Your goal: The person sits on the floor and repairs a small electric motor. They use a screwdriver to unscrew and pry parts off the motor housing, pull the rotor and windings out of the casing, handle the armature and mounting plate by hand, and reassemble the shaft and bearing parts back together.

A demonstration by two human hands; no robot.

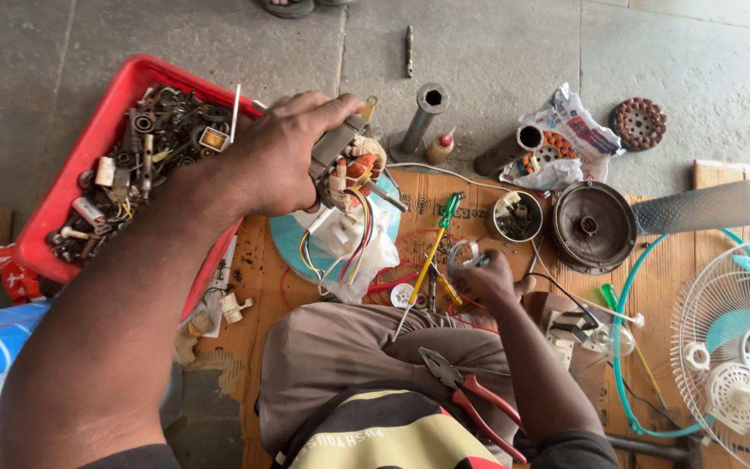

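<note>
Head camera, steeply downward, close over cluttered floor (479, 52)

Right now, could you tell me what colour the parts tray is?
The tray is red, in the head view.

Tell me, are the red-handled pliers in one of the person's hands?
No, the red-handled pliers lie on the person's lap, while the left hand grips a fan motor and the right hand reaches elsewhere.

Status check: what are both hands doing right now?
Left hand gripping copper-wound fan motor with coloured wires. Right hand closed on small metal tool. Red parts tray alongside.
</note>
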